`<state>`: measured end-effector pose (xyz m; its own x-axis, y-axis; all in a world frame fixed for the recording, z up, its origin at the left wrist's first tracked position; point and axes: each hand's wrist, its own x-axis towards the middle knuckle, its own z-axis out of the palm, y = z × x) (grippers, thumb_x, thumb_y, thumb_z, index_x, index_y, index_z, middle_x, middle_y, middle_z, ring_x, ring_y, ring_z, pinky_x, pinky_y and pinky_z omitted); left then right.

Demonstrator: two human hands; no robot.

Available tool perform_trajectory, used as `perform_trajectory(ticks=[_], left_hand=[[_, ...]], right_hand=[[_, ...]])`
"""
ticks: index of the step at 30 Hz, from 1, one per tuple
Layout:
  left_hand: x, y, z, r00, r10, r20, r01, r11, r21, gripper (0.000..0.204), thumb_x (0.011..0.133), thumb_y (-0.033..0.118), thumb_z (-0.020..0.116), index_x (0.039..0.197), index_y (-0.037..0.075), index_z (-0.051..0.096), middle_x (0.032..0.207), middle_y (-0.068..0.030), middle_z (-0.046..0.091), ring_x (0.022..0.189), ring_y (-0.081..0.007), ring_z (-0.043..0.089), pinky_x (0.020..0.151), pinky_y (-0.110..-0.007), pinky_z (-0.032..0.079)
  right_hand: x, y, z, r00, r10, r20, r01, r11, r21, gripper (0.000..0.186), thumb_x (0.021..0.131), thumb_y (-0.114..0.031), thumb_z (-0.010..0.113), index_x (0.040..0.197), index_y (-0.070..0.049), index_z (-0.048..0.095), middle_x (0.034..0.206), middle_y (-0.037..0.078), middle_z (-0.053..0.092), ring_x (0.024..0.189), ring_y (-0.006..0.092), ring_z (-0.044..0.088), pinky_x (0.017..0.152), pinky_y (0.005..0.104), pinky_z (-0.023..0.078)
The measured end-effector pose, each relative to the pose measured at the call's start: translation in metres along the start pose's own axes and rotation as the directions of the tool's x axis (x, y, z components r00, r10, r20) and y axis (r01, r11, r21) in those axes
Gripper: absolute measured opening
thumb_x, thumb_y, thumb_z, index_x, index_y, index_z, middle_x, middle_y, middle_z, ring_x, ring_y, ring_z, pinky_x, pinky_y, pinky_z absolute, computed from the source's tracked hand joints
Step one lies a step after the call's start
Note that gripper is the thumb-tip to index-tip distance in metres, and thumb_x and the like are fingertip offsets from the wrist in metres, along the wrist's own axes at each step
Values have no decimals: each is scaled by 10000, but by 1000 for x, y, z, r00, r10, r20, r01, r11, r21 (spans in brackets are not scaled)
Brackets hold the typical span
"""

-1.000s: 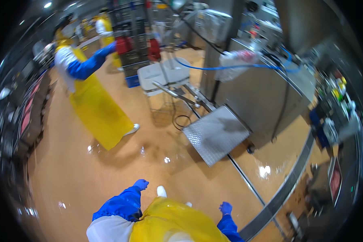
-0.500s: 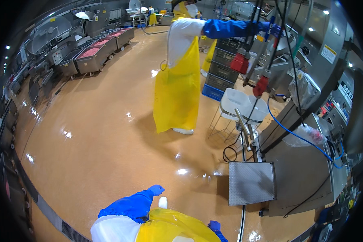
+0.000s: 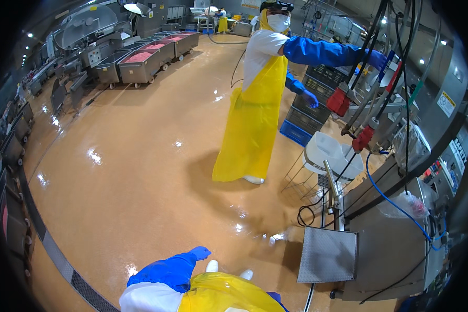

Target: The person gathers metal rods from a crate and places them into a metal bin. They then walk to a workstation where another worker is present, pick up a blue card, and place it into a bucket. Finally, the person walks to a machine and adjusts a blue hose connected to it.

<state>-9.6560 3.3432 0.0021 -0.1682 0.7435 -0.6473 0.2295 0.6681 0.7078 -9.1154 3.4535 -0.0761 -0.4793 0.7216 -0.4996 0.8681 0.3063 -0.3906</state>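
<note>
My left hand (image 3: pixel 200 253), in a blue glove, hangs over the wet orange floor just ahead of my yellow apron (image 3: pixel 221 291). Its fingers reach forward, loosely extended, with nothing in them. The tips of my white boots (image 3: pixel 212 265) show beside it. Only a sliver of my right hand (image 3: pixel 275 297) appears past the apron's right side; its fingers are hidden. Neither hand touches any equipment.
A co-worker in a yellow apron (image 3: pixel 252 125) reaches toward hanging cables with red connectors (image 3: pixel 339 101). At right are a metal step (image 3: pixel 327 255), white tubs (image 3: pixel 323 150) and stacked crates (image 3: pixel 309 114). Metal carts (image 3: pixel 153 66) of pink ground meat stand far left; a floor drain (image 3: pixel 62 262) runs nearer.
The view has shifted, so the surroundings sit lower and slightly right. The co-worker's other gloved hand has come into sight. My right hand has dropped mostly out of view behind the apron.
</note>
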Motion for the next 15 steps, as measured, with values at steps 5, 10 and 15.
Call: perform_trajectory(ticks=[5, 10, 15], left_hand=[[-3, 10, -18, 999, -39, -2, 39, 999, -20, 451, 894, 418, 556, 1085, 17, 634, 933, -131, 681, 794, -213, 652, 706, -353, 544], [1, 17, -21, 999, -22, 33, 20, 999, 38, 448, 897, 422, 552, 1079, 23, 639, 919, -131, 682, 783, -216, 651, 714, -358, 539], [-11, 2, -18, 997, -52, 48, 50, 998, 43, 461, 903, 421, 542, 1087, 10, 637, 912, -139, 682, 781, -220, 654, 714, -360, 540]], right_hand=[[22, -77, -38, 997, 70, 38, -76, 981, 180, 309, 869, -333, 521, 924, -82, 692, 861, 139, 700, 782, 237, 678, 693, 369, 530], [16, -136, -63, 916, 391, 87, -288, 492, 822, 286, 866, -199, 602, 978, 56, 662, 887, 164, 698, 778, 218, 689, 671, 338, 562], [-3, -150, -65, 921, 376, 99, -316, 578, 752, 310, 851, -241, 616, 993, 29, 676, 916, 148, 703, 799, 212, 686, 703, 342, 553]])
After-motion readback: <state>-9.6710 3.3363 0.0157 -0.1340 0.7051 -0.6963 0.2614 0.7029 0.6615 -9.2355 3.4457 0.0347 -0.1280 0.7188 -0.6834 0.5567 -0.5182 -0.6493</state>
